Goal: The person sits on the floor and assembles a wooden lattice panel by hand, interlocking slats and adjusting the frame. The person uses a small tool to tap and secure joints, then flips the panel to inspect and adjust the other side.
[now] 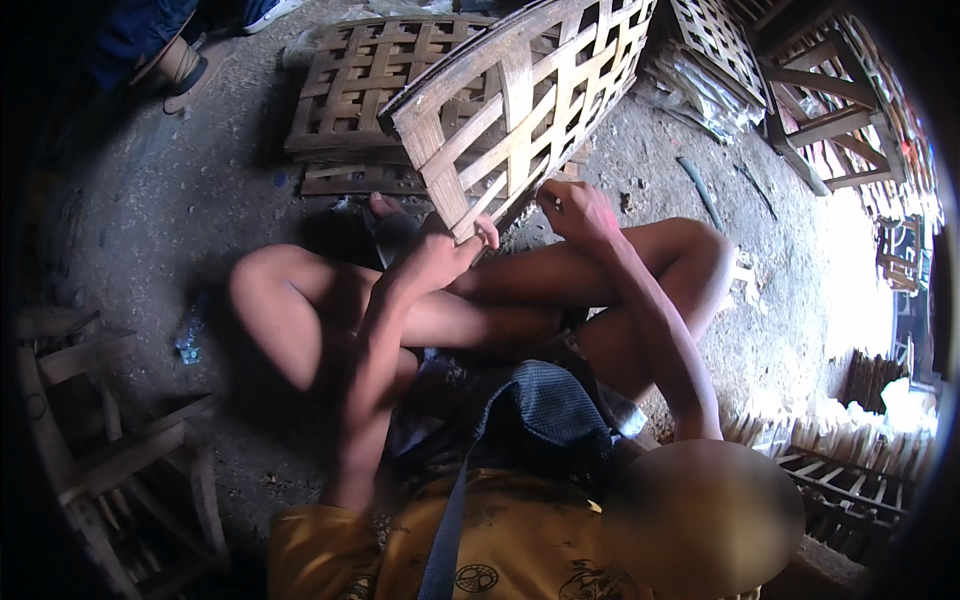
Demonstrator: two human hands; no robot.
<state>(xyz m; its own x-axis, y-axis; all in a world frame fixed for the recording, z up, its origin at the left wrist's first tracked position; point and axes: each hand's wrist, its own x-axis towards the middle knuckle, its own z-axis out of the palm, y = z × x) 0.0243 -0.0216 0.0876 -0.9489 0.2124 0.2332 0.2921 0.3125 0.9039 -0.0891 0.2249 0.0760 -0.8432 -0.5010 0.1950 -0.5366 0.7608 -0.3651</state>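
A woven wooden lattice panel (516, 125) stands tilted on its edge in front of my crossed legs. My left hand (440, 255) is closed around its near lower corner, with fingertips showing on the right side of the edge. Beside the panel's lower right edge, my right hand (582, 212) is closed, its thumb and fingers drawn together. Whatever may be between those fingers is too small or hidden to make out.
Behind the panel lies a stack of similar lattice panels (340, 80). Wooden frames stand at the left (130, 455) and upper right (830, 110). Thin dark strips (700, 188) lie on the rough floor. Another person's foot (190, 75) is at upper left.
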